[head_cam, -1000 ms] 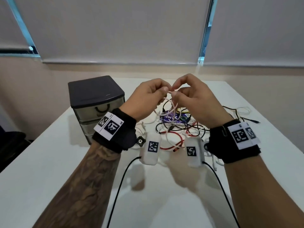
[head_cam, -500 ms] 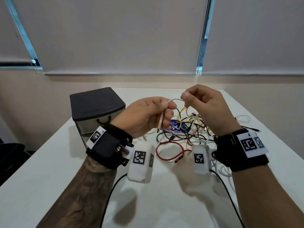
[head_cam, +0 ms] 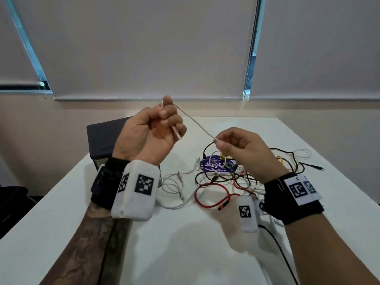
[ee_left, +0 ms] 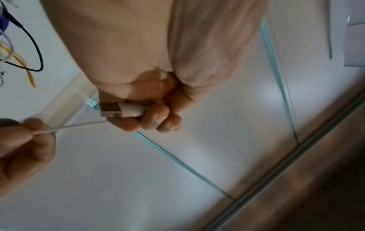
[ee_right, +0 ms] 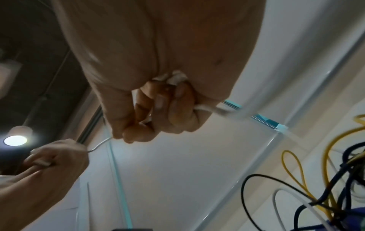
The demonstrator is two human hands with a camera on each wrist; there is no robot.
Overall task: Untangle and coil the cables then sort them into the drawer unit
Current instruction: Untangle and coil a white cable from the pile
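A thin white bendy cable (head_cam: pixel 194 120) is pinched tight by both hands, the left hand (head_cam: pixel 152 132) at ten o'clock from the right hand (head_cam: pixel 242 149), above the white table (head_cam: pixel 185 243). It looks light and floppy, so it is best held near its plug (ee_left: pixel 120 110).

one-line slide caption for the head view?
Left hand and right hand stretch a white cable above the tangled pile.

I note the drawer unit (head_cam: pixel 102 138) at the table's (head_cam: pixel 185 243) far left; the cable tangle (head_cam: pixel 236 177) lies to its right.
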